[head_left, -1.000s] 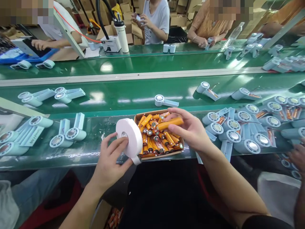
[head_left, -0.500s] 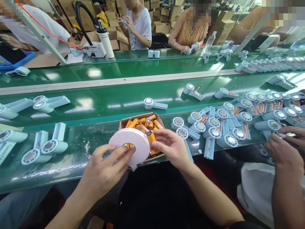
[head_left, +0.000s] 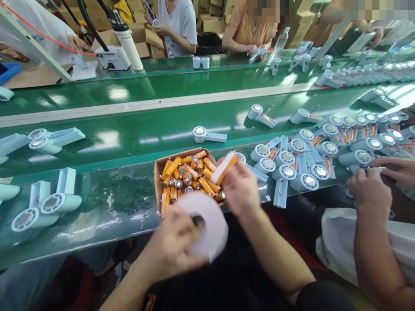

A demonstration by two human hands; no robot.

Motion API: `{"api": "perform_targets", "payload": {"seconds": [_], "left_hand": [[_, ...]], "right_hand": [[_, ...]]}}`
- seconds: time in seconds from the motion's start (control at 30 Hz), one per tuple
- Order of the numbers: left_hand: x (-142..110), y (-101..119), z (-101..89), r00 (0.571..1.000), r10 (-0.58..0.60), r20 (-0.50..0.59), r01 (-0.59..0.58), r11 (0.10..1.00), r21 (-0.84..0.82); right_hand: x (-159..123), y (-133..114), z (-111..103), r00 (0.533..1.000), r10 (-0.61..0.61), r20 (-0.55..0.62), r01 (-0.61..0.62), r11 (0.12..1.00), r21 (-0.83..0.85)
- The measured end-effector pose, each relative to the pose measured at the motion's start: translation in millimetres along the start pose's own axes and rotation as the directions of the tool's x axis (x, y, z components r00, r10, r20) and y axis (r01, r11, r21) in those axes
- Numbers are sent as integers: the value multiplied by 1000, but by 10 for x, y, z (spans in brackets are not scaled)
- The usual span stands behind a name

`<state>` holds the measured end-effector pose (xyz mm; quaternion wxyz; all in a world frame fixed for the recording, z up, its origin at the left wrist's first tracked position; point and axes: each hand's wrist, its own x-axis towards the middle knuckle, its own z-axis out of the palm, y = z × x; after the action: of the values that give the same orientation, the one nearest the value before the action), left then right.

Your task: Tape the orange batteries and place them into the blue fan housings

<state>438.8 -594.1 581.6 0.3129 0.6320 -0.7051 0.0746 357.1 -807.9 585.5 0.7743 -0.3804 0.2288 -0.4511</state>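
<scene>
Low middle: the left hand (head_left: pixel 171 246) clamps the roll (head_left: pixel 212 222) by its hole, likely to steady it; the right hand (head_left: pixel 242 190) pinches a battery (head_left: pixel 226 171).

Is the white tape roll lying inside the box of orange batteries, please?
No, the left hand holds the white tape roll, partly hiding the box.

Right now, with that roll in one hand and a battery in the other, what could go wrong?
The right hand pinches a battery near the box; if it slips, it might drop in or roll away. The left hand holds the roll, which overlaps the box in this view, so it could bump it. One fan seems to jut past the table edge; an arm might knock it off.
</scene>
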Motion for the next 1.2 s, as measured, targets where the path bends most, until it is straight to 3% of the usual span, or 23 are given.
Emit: {"api": "perform_targets", "payload": {"seconds": [0.07,0.1,0.13,0.2,0.3,0.37,0.43,0.47,0.57,0.63,0.7,0.77,0.83,0.93,1.13,1.2], "left_hand": [[-238,-40,-73,991,63,121,-46,989,-140],[-397,-135,-147,994,14,113,-4,996,-93],[-576,-279,-236,994,-103,36,102,994,37],[-950,-659,-424,928,-314,-200,364,880,305],[-1319,-1158,-606,805,-540,-247,593,721,357],[-1266,-1290,-610,719,-629,-295,695,664,276],[-905,-1296,-523,665,-646,-374,726,677,120],[-617,-1287,-452,670,-636,-383,700,713,39],[508,-1337,-152,841,-530,-113,528,848,-42],[1274,-1460,107,895,-434,105,430,901,59],[1891,-1623,389,860,-375,346,302,921,247],[2293,-1783,659,809,-363,462,240,922,304],[2500,-1910,876,761,-368,535,214,920,328],[2598,-2022,1063,698,-374,610,174,916,361],[2711,-2147,1096,617,-364,697,144,924,355],[2764,-2196,1066,603,-353,715,154,931,330]], "right_hand": [[269,-277,-196,964,-253,-84,251,967,-35],[362,-391,-291,932,-344,-116,338,939,-70],[409,-471,-374,923,-370,-106,360,927,-108],[365,-515,-490,953,-302,-11,294,935,-196],[179,-409,-555,982,-112,155,155,940,-303],[164,-369,-559,976,-81,203,146,933,-328],[282,-412,-549,968,-97,231,175,920,-350],[376,-458,-537,964,-111,243,196,911,-363],[684,-606,-470,954,-147,263,246,883,-399],[842,-661,-408,948,-166,270,268,876,-401],[944,-670,-361,941,-187,280,290,874,-390],[1005,-650,-354,935,-197,293,307,865,-397],[1052,-629,-394,931,-193,309,316,851,-419],[1152,-622,-507,931,-176,320,310,843,-440],[1619,-525,-627,923,-52,381,280,771,-572],[1788,-408,-600,913,5,407,287,701,-653]]}}
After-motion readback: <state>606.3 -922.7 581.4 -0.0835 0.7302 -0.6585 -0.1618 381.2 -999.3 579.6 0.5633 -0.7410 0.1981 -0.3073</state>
